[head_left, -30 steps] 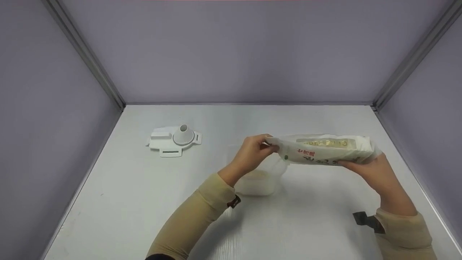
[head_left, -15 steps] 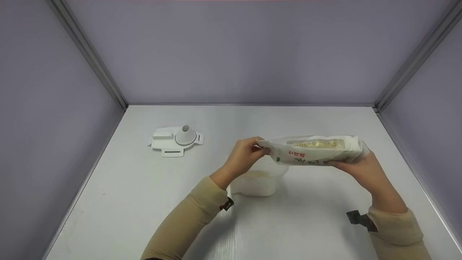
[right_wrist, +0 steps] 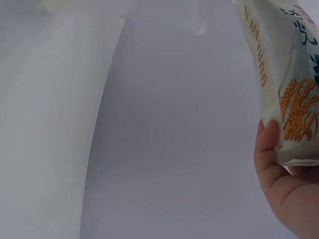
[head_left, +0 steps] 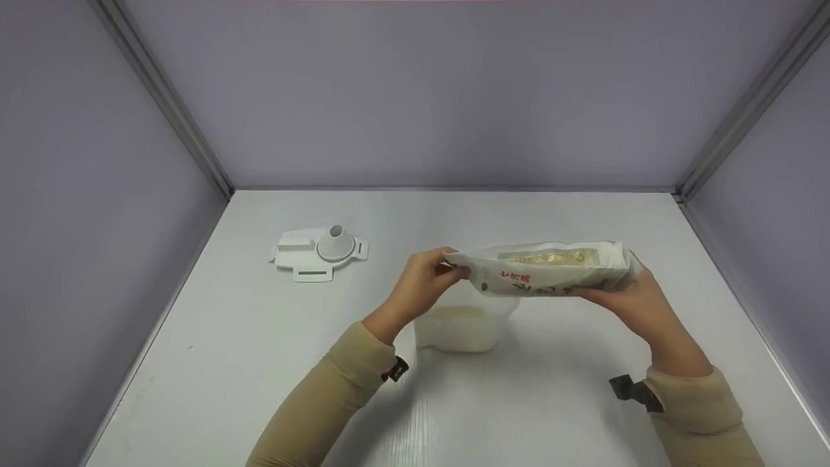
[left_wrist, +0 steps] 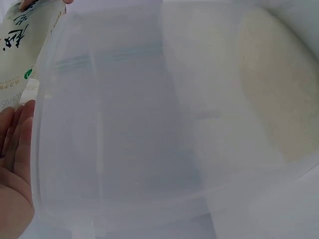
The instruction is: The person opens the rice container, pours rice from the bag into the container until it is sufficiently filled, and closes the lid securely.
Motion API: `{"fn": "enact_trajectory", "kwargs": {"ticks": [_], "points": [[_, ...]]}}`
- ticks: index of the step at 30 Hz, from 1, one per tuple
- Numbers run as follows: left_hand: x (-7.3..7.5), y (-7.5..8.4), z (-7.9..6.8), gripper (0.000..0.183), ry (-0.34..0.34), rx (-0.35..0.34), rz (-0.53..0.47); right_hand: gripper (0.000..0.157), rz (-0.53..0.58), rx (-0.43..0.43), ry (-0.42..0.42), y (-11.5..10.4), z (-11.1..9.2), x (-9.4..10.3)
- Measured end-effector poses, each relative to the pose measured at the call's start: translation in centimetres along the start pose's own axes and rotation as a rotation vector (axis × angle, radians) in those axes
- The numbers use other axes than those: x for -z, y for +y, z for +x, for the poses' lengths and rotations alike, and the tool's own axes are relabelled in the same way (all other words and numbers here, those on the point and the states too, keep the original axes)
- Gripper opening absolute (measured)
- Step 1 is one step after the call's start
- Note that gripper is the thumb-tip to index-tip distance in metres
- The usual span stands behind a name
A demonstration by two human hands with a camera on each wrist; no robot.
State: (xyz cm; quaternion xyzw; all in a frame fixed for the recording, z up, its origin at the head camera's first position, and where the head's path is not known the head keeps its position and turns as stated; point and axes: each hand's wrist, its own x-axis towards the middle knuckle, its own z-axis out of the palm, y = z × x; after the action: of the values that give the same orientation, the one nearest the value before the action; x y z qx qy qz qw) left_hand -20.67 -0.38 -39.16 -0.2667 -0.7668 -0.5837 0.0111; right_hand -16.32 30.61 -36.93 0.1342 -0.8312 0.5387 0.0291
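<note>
A white printed rice bag (head_left: 551,275) lies nearly level in the air between both hands, over the table. At its left end my left hand (head_left: 418,285) pinches the film between thumb and fingers. My right hand (head_left: 639,308) grips the other end; in the right wrist view its thumb presses the bag (right_wrist: 294,74) beside a printed grain ear. Below the bag's left end stands a translucent plastic container (head_left: 457,334) with a pale layer inside. That container (left_wrist: 124,134) fills most of the left wrist view, the left hand beside its rim.
A white plastic lid (head_left: 311,256) with a cone-shaped spout lies on the table at the back left. Grey-purple panels (head_left: 454,97) close off the back and both sides of the white table (head_left: 551,402).
Both hands and the rice bag have shifted left together, so the bag's left end hangs closer over the container. The hold of each hand looks the same.
</note>
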Motion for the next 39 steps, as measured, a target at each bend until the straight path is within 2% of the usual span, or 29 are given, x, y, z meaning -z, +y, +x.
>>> {"fn": "enact_trajectory", "kwargs": {"ticks": [8, 17, 19, 26, 39], "points": [[0.8, -0.4, -0.5, 0.013, 0.027, 0.002, -0.004, 0.068, 0.003, -0.056, -0.014, -0.7, 0.3, -0.8], [1.4, -0.7, -1.2, 0.012, 0.068, 0.046, -0.002, 0.065, 0.035, -0.030, -0.032, -0.7, 0.6, -1.9], [1.5, -0.4, -1.3, 0.011, 0.070, 0.055, 0.007, 0.066, 0.021, -0.027, -0.036, -0.7, 0.7, -2.0], [2.0, 2.4, -2.1, 0.009, 0.071, 0.069, 0.009, 0.068, -0.042, -0.039, -0.038, -0.8, 0.7, -2.2], [2.3, 1.7, -2.8, 0.015, 0.054, 0.085, -0.031, 0.071, -0.060, -0.017, -0.050, -1.0, 0.9, -2.8]]}}
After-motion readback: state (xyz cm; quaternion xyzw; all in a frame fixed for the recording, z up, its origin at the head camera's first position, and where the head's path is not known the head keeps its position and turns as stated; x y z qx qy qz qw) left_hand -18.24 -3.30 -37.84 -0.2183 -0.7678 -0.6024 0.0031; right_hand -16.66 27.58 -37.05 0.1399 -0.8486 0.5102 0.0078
